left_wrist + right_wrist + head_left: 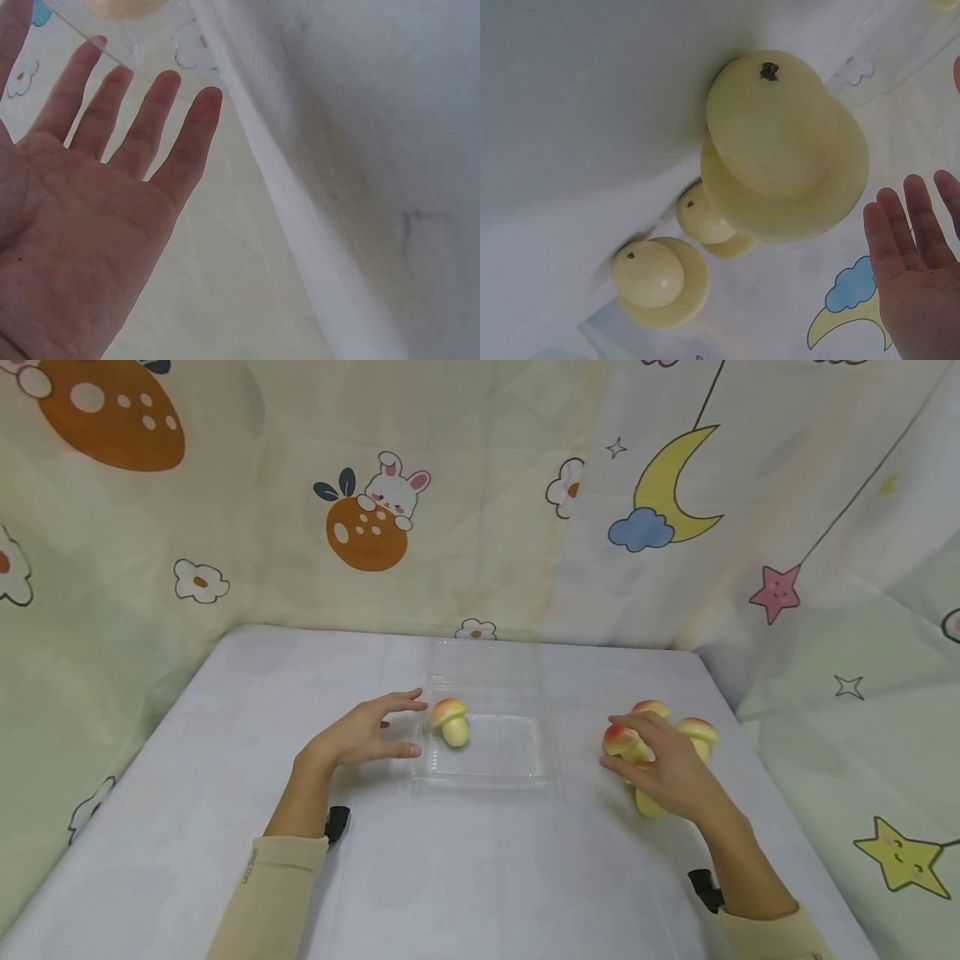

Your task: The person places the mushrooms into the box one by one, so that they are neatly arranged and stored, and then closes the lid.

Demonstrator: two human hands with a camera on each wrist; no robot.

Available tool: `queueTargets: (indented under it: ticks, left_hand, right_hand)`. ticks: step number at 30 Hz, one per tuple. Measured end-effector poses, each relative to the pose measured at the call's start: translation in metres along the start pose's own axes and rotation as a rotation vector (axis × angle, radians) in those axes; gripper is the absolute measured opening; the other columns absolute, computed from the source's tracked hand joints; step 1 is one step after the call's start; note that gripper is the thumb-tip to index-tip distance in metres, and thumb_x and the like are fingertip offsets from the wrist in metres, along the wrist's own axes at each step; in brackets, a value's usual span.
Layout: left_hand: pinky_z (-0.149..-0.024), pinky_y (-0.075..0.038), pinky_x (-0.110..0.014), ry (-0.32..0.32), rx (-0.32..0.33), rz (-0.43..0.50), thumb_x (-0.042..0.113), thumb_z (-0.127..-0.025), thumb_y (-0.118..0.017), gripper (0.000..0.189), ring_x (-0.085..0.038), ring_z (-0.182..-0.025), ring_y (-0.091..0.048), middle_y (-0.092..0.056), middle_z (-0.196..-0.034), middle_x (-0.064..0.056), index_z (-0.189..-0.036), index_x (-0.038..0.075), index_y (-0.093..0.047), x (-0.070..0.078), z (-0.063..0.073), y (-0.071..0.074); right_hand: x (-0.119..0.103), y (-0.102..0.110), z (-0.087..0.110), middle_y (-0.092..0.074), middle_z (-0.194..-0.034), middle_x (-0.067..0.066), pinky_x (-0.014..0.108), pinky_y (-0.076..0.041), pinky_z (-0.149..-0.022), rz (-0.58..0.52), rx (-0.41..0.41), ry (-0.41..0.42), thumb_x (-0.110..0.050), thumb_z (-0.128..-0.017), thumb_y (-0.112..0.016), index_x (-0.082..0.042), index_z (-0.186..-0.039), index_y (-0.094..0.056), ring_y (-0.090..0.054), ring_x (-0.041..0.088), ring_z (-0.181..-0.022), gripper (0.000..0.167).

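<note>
My right hand pinches a red-capped toy mushroom between thumb and fingers, above the right side of the table. Around it lie more pale yellow toy mushrooms: one behind, one to the right and one in front, partly covered by the hand. In the right wrist view, that hand's long fingers look straight; the thumb is out of frame. My left hand, spread and holding nothing, is beside the left edge of a clear plastic box. One toy mushroom lies in its left part.
The box's transparent lid is folded back toward the rear of the white-covered table. Patterned cloth hangs behind and at both sides. Black wrist cameras sit at my left and right cuffs.
</note>
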State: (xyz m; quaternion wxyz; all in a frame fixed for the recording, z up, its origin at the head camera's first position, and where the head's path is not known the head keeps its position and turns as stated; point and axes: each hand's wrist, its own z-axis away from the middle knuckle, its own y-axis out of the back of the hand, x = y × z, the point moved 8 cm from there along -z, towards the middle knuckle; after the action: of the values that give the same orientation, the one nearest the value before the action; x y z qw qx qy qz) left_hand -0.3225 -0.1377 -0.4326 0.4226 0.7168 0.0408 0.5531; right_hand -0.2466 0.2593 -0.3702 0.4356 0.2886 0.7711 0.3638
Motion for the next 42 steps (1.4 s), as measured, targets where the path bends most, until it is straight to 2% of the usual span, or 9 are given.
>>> queueTargets:
  ticks: [5,12,16,21,25,28,32,39,42]
  left_hand:
    - [-0.116,-0.043,-0.054,0.011,-0.006,0.001,0.038,-0.084,-0.086,0.077,-0.024,-0.155,-0.027,-0.032,-0.167,0.003,-0.15,0.014,-0.053,0.0,-0.001,0.0]
    - [-0.116,-0.043,-0.056,0.001,-0.005,0.007,0.039,-0.084,-0.086,0.078,-0.026,-0.155,-0.027,-0.032,-0.168,0.001,-0.15,0.012,-0.053,0.001,-0.001,-0.001]
    - [-0.115,-0.044,-0.056,0.0,-0.004,0.001,0.04,-0.084,-0.086,0.078,-0.026,-0.155,-0.028,-0.032,-0.168,0.0,-0.15,0.013,-0.053,0.003,0.0,0.0]
    - [-0.116,-0.044,-0.054,0.002,0.0,-0.001,0.041,-0.084,-0.086,0.077,-0.024,-0.155,-0.028,-0.033,-0.167,0.005,-0.149,0.015,-0.054,0.002,-0.001,0.0]
    - [-0.115,-0.044,-0.056,-0.005,0.007,0.007,0.039,-0.084,-0.087,0.076,-0.026,-0.154,-0.029,-0.034,-0.167,0.0,-0.149,0.016,-0.054,0.002,0.0,0.001]
    - [-0.114,-0.045,-0.057,-0.014,0.011,0.003,0.04,-0.084,-0.086,0.077,-0.028,-0.154,-0.029,-0.034,-0.167,-0.004,-0.149,0.015,-0.054,0.002,0.0,0.001]
    - [-0.114,-0.045,-0.056,-0.011,0.008,-0.007,0.041,-0.084,-0.086,0.078,-0.027,-0.154,-0.029,-0.034,-0.167,-0.002,-0.149,0.013,-0.054,0.002,0.0,0.001]
    - [-0.114,-0.045,-0.057,-0.006,0.003,-0.005,0.041,-0.084,-0.086,0.079,-0.029,-0.154,-0.028,-0.033,-0.167,-0.003,-0.15,0.013,-0.053,0.003,0.0,0.0]
    - [-0.114,-0.045,-0.057,-0.007,0.001,-0.006,0.041,-0.084,-0.086,0.079,-0.029,-0.154,-0.028,-0.033,-0.168,-0.003,-0.15,0.013,-0.052,0.004,0.0,0.0]
  right_hand:
    - [0.003,0.002,0.004,-0.067,-0.122,0.01,0.036,-0.059,-0.083,0.004,0.019,0.022,-0.024,-0.084,-0.087,-0.009,-0.128,-0.068,-0.063,0.029,-0.111,0.05]
    - [0.009,0.005,0.011,-0.066,-0.122,0.005,0.011,-0.047,-0.087,0.003,0.019,0.009,-0.025,-0.084,-0.088,-0.014,-0.128,-0.068,-0.061,0.024,-0.109,0.049]
    - [0.013,0.008,0.015,-0.064,-0.126,0.007,0.006,-0.045,-0.087,0.002,0.003,0.002,-0.023,-0.084,-0.088,-0.009,-0.134,-0.065,-0.058,0.019,-0.113,0.057]
    - [0.017,0.016,0.02,-0.064,-0.125,0.005,0.021,-0.049,-0.086,0.051,-0.008,-0.005,-0.024,-0.083,-0.088,-0.007,-0.136,-0.063,-0.056,0.016,-0.11,0.061]
    - [0.024,0.019,0.023,-0.063,-0.124,0.004,0.036,-0.051,-0.083,0.086,-0.03,-0.035,-0.029,-0.083,-0.088,-0.007,-0.137,-0.061,-0.058,0.022,-0.109,0.063]
    - [0.032,0.017,0.027,-0.062,-0.124,0.006,0.039,-0.051,-0.079,0.105,-0.059,-0.077,-0.033,-0.085,-0.086,-0.007,-0.14,-0.059,-0.057,0.026,-0.103,0.067]
    - [0.041,0.014,0.033,-0.058,-0.124,0.01,0.042,-0.049,-0.075,0.108,-0.097,-0.138,-0.037,-0.086,-0.085,-0.006,-0.146,-0.053,-0.053,0.028,-0.098,0.074]
    - [0.047,0.015,0.04,-0.052,-0.138,0.019,0.061,-0.055,-0.087,0.066,-0.14,-0.169,-0.036,-0.088,-0.083,-0.004,-0.148,-0.048,-0.061,0.044,-0.11,0.076]
    - [0.05,0.014,0.042,-0.049,-0.142,0.021,0.063,-0.056,-0.088,0.05,-0.153,-0.19,-0.036,-0.09,-0.081,-0.004,-0.149,-0.046,-0.062,0.05,-0.113,0.076]
